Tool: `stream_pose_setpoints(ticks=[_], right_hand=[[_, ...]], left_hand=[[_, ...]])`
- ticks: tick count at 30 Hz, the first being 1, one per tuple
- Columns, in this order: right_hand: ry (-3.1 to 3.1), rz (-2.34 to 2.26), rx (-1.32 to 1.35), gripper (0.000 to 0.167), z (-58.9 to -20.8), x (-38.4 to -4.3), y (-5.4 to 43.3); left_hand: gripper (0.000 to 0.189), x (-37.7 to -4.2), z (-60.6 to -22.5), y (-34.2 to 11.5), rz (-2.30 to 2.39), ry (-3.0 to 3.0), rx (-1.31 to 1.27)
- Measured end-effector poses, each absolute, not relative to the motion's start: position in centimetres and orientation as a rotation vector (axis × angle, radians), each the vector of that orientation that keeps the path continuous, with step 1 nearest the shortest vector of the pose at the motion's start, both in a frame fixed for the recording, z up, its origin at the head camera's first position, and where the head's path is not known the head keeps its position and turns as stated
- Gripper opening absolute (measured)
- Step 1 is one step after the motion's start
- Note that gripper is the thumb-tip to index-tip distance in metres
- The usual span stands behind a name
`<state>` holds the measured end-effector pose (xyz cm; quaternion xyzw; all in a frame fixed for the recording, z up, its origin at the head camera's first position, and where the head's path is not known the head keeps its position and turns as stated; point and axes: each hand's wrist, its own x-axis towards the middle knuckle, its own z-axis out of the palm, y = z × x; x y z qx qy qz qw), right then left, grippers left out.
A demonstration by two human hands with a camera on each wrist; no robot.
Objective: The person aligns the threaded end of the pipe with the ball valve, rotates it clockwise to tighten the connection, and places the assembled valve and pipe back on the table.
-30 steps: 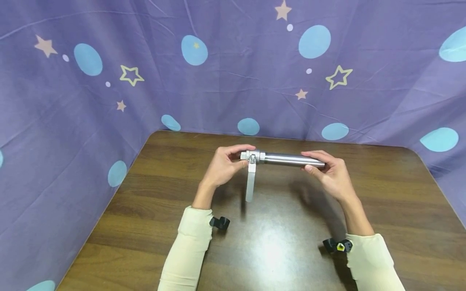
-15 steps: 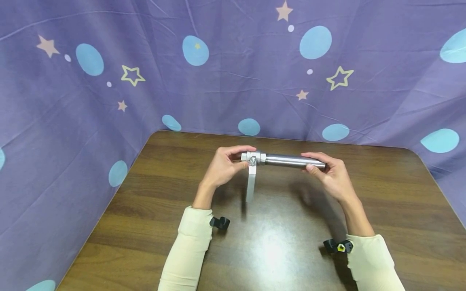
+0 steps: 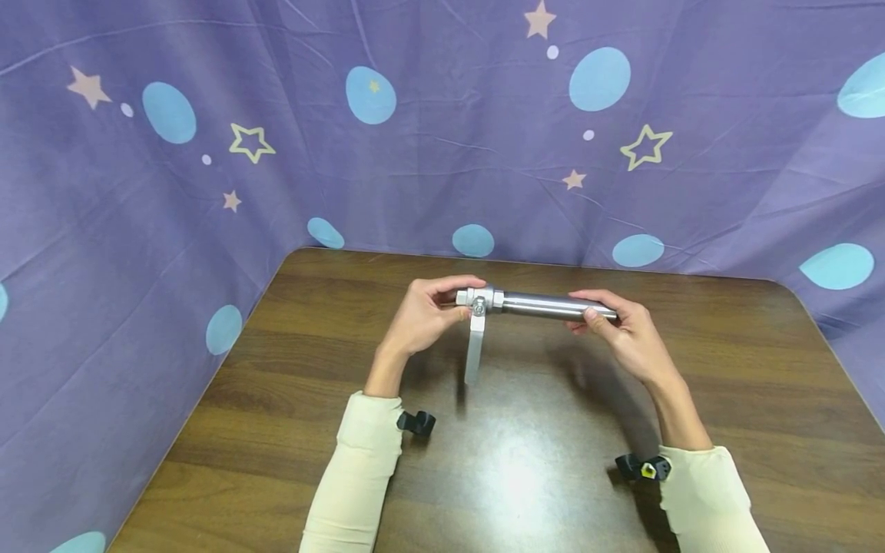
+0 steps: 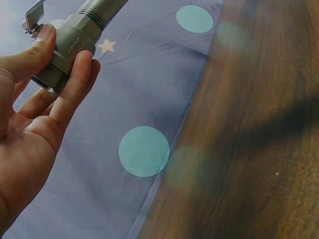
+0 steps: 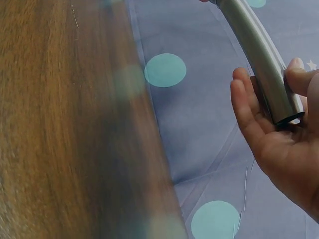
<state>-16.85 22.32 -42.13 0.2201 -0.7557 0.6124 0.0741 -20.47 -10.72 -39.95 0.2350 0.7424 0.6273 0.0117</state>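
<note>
A silver ball valve (image 3: 488, 297) with a flat lever handle (image 3: 474, 353) is joined to a shiny metal pipe (image 3: 539, 305), both held level above the table. My left hand (image 3: 423, 316) grips the valve body at its left end, thumb in front and fingers behind. In the left wrist view, screw threads (image 4: 97, 14) show between the valve (image 4: 75, 44) and the pipe. Round the pipe's right end my right hand (image 3: 632, 334) has its thumb and fingers. The right wrist view shows the pipe's hollow end (image 5: 289, 118) close to the palm.
Below lies a brown wooden table (image 3: 290, 346) with rounded far corners. A purple curtain (image 3: 442, 138) with stars and blue spots hangs along its back and sides. Black wrist mounts (image 3: 418, 423) sit at both sleeve cuffs.
My right thumb and fingers have shifted slightly on the pipe. The lever's lower end has swung a little to the left. My left hand stays nearly still on the valve.
</note>
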Motion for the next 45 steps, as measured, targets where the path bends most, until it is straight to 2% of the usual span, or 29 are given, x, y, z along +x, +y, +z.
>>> stream_pose_setpoints(ticks=[5,13,20,33,45], right_hand=[[-2.308,1.746,0.658,0.032,-42.00,-16.74,22.21],[-2.187,1.931,0.794,0.051,-42.09,-16.56,21.85],[-2.231,1.941,0.778,0.038,-42.10,-16.38,21.72],[-2.293,1.749,0.707,0.043,-42.08,-16.59,21.50],[-2.278,1.718,0.727,0.034,-42.11,-16.72,21.44]], left_hand=[[0.042,-20.41,-39.89,-10.80,1.976,2.316,0.748],[0.043,-20.38,-39.84,-10.94,1.982,2.330,0.742],[0.042,-20.42,-39.65,-10.98,1.983,2.334,0.757],[0.041,-20.42,-39.62,-10.94,1.975,2.346,0.767],[0.040,-20.51,-39.63,-11.09,1.970,2.315,0.758]])
